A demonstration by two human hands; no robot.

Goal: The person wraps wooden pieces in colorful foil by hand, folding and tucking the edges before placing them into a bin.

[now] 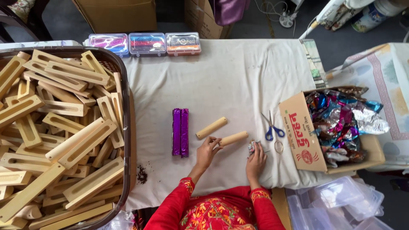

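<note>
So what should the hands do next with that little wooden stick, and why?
Probably lift the wooden stick and bring it to the crumpled foil. The left hand already touches its end, the right hand rests on a bit of shiny foil, and two purple-wrapped sticks lie finished beside them.

We see a cream-white cloth [238, 76] in mid frame. On it lie two glossy purple foil-wrapped bars [180, 132], two pale tan wooden rods [211, 127], and scissors [272, 127] with blue handles. At the left, a dark brown basket [121, 76] is filled with light yellow-tan wooden pieces [55, 127]. At the upper edge sit three clear cases [145, 44] showing purple, red-blue and orange. At the right, a tan cardboard box [298, 132] with red print holds shiny foil [341, 119] in silver, pink, blue and brown. At the bottom, our red sleeves [221, 208] carry orange and yellow floral embroidery.
</note>
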